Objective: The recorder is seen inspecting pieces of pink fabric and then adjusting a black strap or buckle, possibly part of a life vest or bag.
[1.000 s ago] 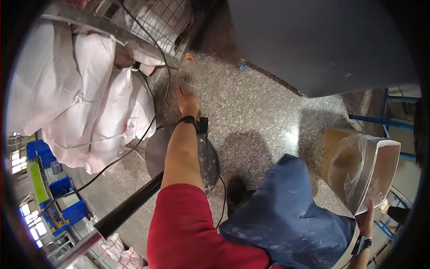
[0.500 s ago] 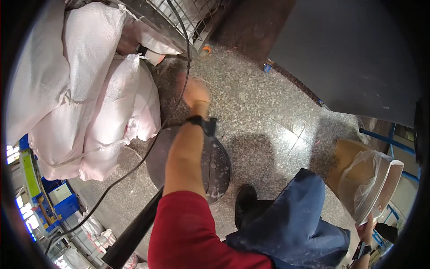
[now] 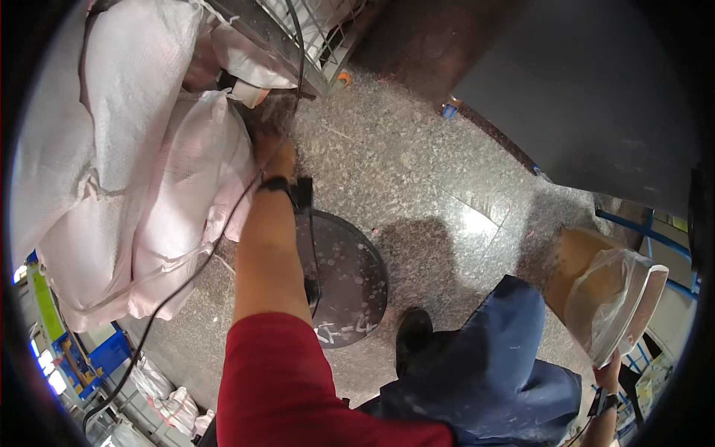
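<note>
My left hand [image 3: 275, 151] reaches forward beside the pale woven sacks [image 3: 186, 167], close to the floor. Its fingers lie in shadow and are smeared, so whether they hold anything does not show. A dark cable [image 3: 176, 289] runs by that wrist. Under the left forearm is a round black base [image 3: 346, 279]. On the far right, my right hand [image 3: 608, 375] is closed on the lower edge of a brown cardboard container [image 3: 572, 257] with a clear plastic liner [image 3: 607, 298], held tilted beside my leg.
A wire cage [image 3: 328, 45] stands ahead, behind the sacks. The large dark panel [image 3: 581, 97] fills the upper right. Blue metal rails [image 3: 640, 232] lie beyond the container. Speckled stone floor [image 3: 402, 156] spreads between them. Smaller white sacks [image 3: 175, 406] sit at lower left.
My left hand has swung left, toward the sacks. The cable has shifted left too, and the black pole by the round base is now mostly hidden. The right hand keeps its hold.
</note>
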